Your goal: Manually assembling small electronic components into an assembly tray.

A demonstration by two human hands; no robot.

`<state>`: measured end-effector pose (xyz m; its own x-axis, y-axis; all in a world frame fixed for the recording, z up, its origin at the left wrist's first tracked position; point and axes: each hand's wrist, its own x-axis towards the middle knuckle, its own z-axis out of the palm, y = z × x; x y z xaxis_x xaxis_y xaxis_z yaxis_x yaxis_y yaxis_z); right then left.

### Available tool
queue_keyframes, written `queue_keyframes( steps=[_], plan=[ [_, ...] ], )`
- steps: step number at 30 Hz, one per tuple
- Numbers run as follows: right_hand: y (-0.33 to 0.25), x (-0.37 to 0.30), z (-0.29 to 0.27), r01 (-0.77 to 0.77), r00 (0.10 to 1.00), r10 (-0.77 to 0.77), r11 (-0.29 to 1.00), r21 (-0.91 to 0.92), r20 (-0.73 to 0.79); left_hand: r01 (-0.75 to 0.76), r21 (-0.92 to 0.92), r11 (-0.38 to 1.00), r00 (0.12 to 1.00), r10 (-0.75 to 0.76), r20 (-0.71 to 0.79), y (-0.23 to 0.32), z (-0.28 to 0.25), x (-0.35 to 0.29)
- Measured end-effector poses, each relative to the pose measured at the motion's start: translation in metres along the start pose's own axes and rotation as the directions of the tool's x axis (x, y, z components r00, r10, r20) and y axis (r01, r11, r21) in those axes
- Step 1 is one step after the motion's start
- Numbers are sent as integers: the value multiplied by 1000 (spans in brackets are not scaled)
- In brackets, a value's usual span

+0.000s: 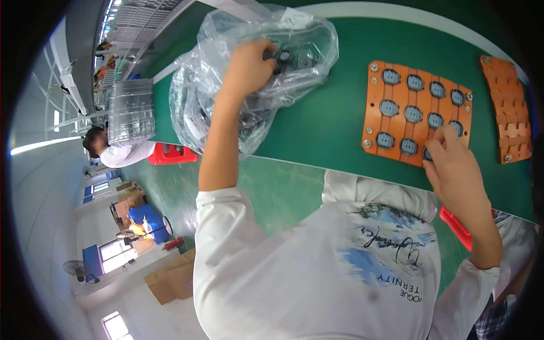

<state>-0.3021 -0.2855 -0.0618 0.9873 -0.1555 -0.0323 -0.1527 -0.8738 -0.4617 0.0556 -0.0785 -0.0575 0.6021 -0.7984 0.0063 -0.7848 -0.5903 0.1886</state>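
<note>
My left hand (249, 67) reaches into the mouth of a clear plastic bag (317, 34), its fingers closed around a small dark part (268, 55). More dark plastic parts (285, 55) lie beside these fingers inside the bag. On the right, my right hand (453, 170) is over the lower right corner of an orange plate (422, 102), its fingertips pinching a small grey oval plastic part (428, 153) at the plate's near row. Similar grey oval parts (412, 114) sit in rows of holes across the plate. The right fingers partly cover one part.
Another orange plate (508, 110) lies at the far right of the green table (317, 127). Clear plastic trays (131, 110) are stacked at the table's left end, near a person in white (124, 154). Red stools (173, 154) stand by the near edge.
</note>
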Motion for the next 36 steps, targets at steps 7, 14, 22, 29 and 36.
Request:
queue_keyframes(
  steps=[7,14,22,29,36],
  plan=[
    [-10,7,-4,-64,994,70,996,-70,88,-47,-49,998,998,45,-32,3,11,-5],
    [3,-18,4,-54,996,46,994,93,80,40,-72,997,997,-35,68,6,13,-11],
    [4,-8,0,128,991,-129,991,30,47,42,-103,994,983,-60,-175,23,0,-20],
    [6,2,-11,244,968,-238,967,-77,81,-266,-205,942,923,187,-337,91,-14,-62],
    [16,4,-10,222,966,-222,975,17,129,-451,-549,704,822,88,-562,157,29,-86]
  ],
)
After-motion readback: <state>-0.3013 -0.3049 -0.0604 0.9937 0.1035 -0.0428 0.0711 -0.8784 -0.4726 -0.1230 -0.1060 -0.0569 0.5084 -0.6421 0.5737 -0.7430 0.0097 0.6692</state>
